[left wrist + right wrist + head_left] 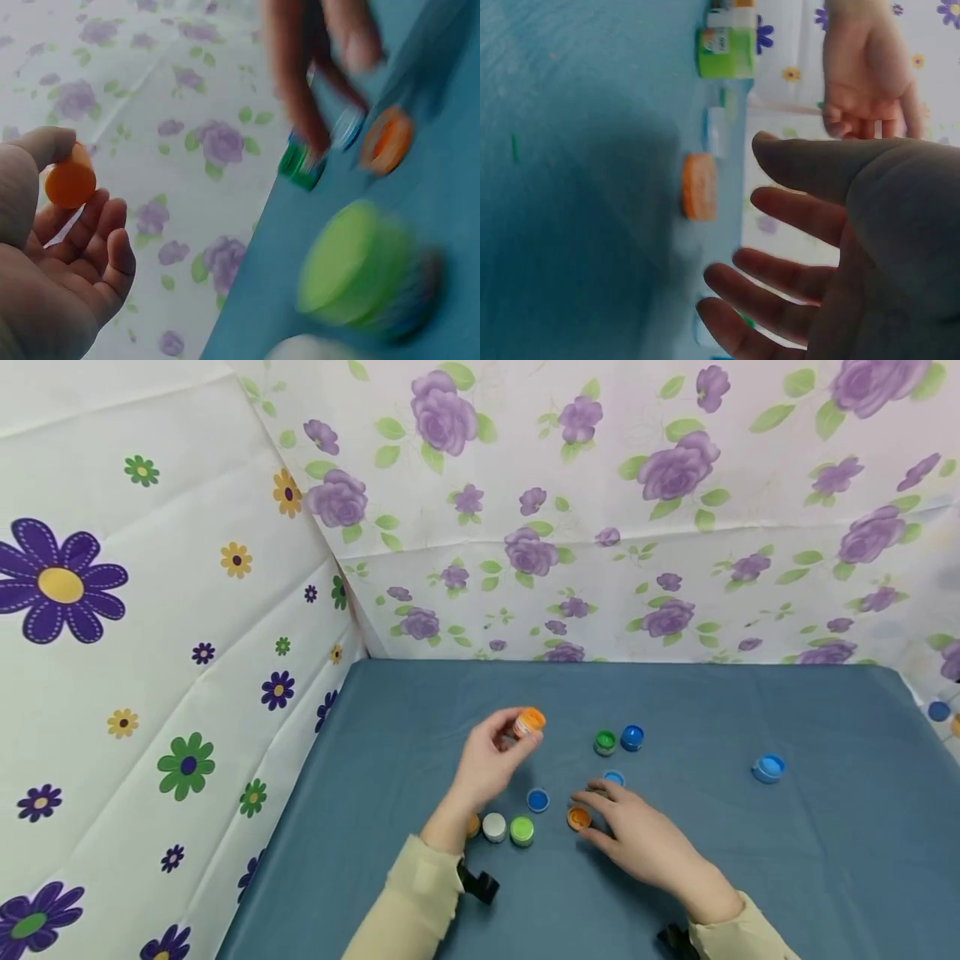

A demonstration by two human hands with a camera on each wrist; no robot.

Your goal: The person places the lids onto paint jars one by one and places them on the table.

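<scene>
My left hand (487,760) pinches a small orange paint jar (529,722) between thumb and fingers, raised above the cloth. In the left wrist view, the orange end of this jar (71,184) shows at the thumb tip. My right hand (645,839) hovers low over the table with its fingers spread and nothing between them. Just off its thumb and forefinger lies an orange lid (578,818), apart from the hand in the right wrist view. Beyond those fingers, a light blue piece (613,778) is partly hidden.
A lime green jar (522,832), a white jar (494,827) and a partly covered orange jar (472,825) stand near my left wrist. A blue lid (537,800) lies between the hands. Farther back are green (605,742) and blue (632,737) jars; another blue jar (768,768) stands right.
</scene>
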